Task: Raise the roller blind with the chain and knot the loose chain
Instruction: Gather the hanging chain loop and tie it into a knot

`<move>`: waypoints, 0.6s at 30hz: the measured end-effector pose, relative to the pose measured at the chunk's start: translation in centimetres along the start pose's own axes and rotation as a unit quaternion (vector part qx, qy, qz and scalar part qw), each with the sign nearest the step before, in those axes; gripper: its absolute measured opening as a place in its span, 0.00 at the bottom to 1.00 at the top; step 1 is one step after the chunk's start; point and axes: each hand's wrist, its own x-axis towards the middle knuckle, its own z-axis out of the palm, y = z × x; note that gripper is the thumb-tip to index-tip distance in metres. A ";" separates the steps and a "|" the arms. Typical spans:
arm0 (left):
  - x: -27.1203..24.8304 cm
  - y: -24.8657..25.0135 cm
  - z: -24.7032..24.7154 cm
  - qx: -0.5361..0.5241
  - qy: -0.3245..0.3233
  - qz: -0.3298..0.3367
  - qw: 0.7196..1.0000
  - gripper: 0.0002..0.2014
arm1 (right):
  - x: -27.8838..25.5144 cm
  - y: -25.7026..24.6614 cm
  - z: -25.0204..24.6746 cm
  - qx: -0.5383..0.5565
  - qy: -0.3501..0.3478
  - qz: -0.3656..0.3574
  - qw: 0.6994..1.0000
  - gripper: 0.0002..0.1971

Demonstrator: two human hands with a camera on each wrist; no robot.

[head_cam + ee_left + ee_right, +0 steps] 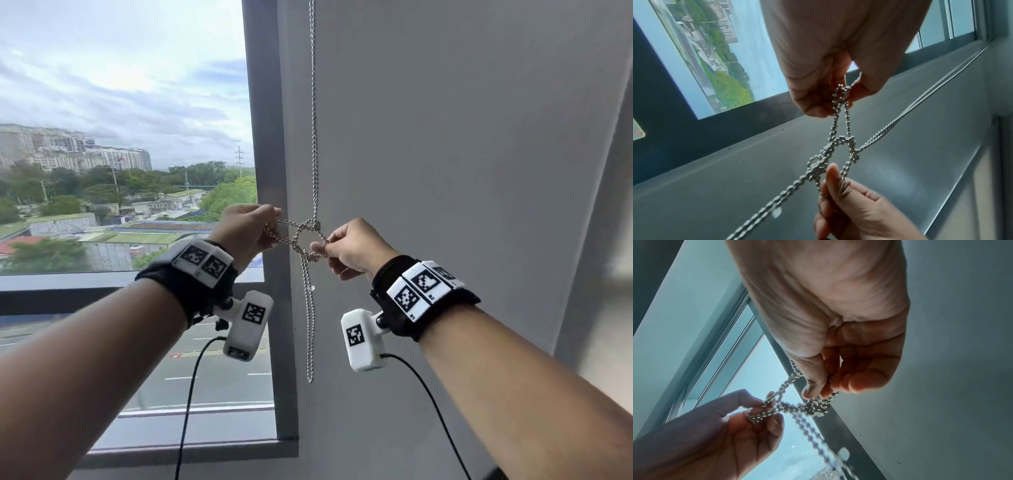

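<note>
Silver chain [313, 137] hangs at the frame's centre beside the window [137, 137], whose glass looks uncovered, so the raising seems done. A loose knot [308, 236] sits between the hands: left hand [246, 229] fingers pinch one loop, right hand [352, 246] fingers pinch the other; tightening remains.

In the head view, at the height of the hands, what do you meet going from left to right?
Window pane with the city outside → left hand pinching the chain → half-tied knot in the chain → right hand pinching the chain → grey wall.
</note>
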 end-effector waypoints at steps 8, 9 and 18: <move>-1.4 -0.1 -0.9 -0.065 -0.049 -0.034 0.996 0.06 | 0.1 1.0 -0.2 0.027 0.007 0.037 0.999 0.13; -1.4 0.0 -1.0 -0.071 -0.046 -0.035 0.996 0.06 | 0.0 1.1 -0.2 0.031 0.004 0.042 0.999 0.13; -1.4 0.4 -2.4 0.297 -0.071 0.064 0.950 0.07 | -0.1 1.7 -0.8 0.059 0.051 0.059 0.995 0.15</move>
